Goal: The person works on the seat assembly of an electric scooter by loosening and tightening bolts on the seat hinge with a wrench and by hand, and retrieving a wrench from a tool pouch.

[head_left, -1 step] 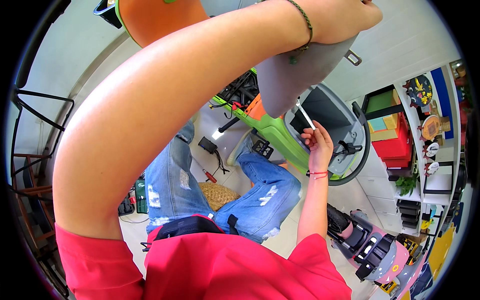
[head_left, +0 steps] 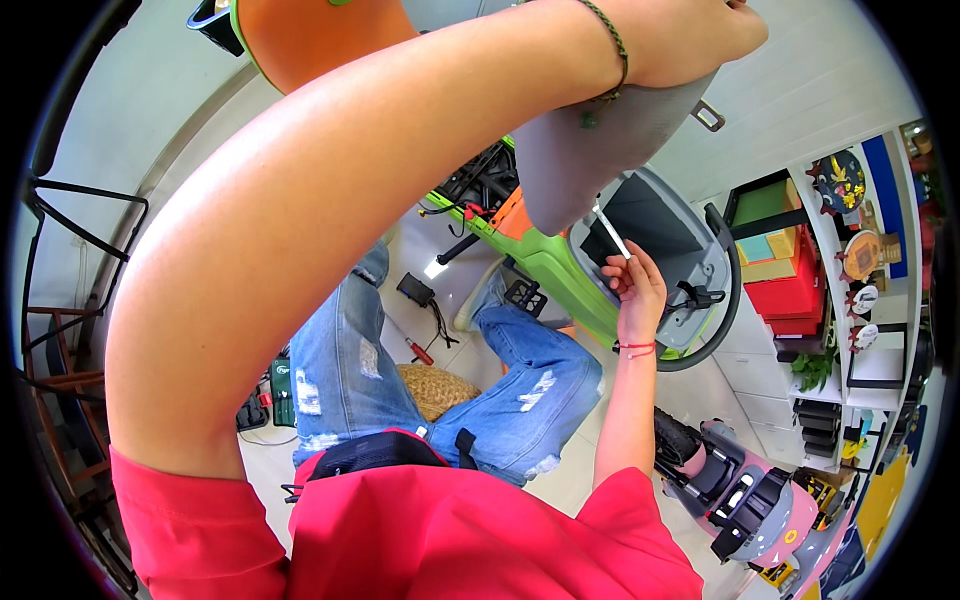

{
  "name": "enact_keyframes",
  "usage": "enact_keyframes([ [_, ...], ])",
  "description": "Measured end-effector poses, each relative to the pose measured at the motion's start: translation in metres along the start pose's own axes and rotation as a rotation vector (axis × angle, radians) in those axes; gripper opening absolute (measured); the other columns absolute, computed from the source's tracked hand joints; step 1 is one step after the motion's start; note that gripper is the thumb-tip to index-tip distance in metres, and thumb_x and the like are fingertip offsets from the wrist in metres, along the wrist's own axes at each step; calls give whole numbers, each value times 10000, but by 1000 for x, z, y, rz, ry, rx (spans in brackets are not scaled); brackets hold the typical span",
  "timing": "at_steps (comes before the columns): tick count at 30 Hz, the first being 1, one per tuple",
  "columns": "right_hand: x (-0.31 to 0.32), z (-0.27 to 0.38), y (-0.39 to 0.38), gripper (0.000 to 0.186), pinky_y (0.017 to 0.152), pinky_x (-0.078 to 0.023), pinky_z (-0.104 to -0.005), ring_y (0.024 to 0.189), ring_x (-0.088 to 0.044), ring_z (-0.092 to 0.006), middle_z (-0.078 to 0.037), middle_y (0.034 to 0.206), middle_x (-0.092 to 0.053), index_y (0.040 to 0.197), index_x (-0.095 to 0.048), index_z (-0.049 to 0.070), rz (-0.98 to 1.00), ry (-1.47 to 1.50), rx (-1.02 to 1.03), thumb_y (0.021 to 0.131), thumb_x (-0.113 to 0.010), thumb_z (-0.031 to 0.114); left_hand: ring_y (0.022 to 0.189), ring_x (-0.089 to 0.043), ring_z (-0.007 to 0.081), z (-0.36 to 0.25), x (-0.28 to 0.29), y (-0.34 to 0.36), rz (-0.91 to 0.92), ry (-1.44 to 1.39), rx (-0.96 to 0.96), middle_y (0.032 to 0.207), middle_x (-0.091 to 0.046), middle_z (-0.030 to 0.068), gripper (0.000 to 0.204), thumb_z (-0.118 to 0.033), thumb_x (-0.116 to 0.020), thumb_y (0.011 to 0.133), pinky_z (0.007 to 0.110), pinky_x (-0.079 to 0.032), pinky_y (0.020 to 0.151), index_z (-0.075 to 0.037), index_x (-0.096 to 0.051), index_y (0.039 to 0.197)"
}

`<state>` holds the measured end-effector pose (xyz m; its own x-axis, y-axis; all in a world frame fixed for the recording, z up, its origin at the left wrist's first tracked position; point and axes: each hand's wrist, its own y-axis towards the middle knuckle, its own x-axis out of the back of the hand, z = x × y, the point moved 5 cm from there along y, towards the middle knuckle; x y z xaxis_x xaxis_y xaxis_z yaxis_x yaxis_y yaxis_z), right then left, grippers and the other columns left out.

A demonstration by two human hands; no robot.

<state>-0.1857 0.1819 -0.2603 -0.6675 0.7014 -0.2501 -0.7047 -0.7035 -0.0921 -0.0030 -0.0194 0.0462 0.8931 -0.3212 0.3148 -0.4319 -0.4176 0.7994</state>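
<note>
Where the two jeans-clad legs [head_left: 355,330] part, one woven stool [head_left: 437,392] sits between them, perhaps as a low seat. Beyond it lie one red-handled screwdriver [head_left: 420,352] and one black box with cables [head_left: 415,291], possibly left within easy reach. To the right, the right hand [head_left: 638,285] pinches one silver wrench [head_left: 612,232] by its near end, presumably so its head reaches the lower edge of one grey panel [head_left: 605,150]. One green toy car [head_left: 565,285] stands below that panel. Farthest, the left hand [head_left: 695,40] lies over the panel, apparently steadying it; with its fingers mostly hidden, I cannot tell its grip.
</note>
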Motion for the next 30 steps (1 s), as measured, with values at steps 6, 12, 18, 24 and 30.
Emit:
enact_keyframes([
  [6, -5, 1, 1, 309, 620, -472, -227, 738, -662, -149, -133, 920, -690, 1249, -560, -49, -35, -79, -45, 1002, -488, 123, 904, -640, 414, 3, -1, 10, 77, -5, 85, 904, -666, 264, 321, -246, -550, 837, 443, -504, 852, 30, -657, 960],
  [12, -14, 6, 0, 310, 533, -380, -185, 607, -547, -74, -51, 764, -647, 1229, -582, -37, 94, -249, -173, 1014, -471, 156, 896, -641, 415, -2, 1, 3, 23, 4, 36, 897, -666, 264, 328, -243, -544, 837, 441, -504, 848, 40, -655, 960],
  [18, -20, 13, -1, 288, 482, -326, -186, 523, -420, -41, -2, 672, -558, 1209, -591, -25, 182, -357, -308, 1000, -503, 153, 887, -640, 413, 9, 8, 3, 160, -183, 4, 894, -667, 262, 329, -239, -538, 837, 441, -502, 848, 41, -654, 962],
  [24, -28, 44, 46, 201, 419, -282, -181, 482, -412, -40, 26, 625, -519, 1028, -643, 16, -102, -357, 24, 942, -619, 197, 917, -639, 413, -4, 8, 1, 13, 36, 29, 922, -667, 268, 335, -234, -529, 838, 436, -502, 861, 50, -655, 962],
  [30, -72, 83, 182, 270, 432, -361, -258, 456, -491, -113, -41, 590, -569, 944, -638, -33, 284, -1028, -64, 876, -628, 228, 923, -639, 415, -1, 3, 6, 87, -28, 80, 918, -666, 267, 321, -233, -529, 841, 443, -498, 870, 40, -657, 950],
])
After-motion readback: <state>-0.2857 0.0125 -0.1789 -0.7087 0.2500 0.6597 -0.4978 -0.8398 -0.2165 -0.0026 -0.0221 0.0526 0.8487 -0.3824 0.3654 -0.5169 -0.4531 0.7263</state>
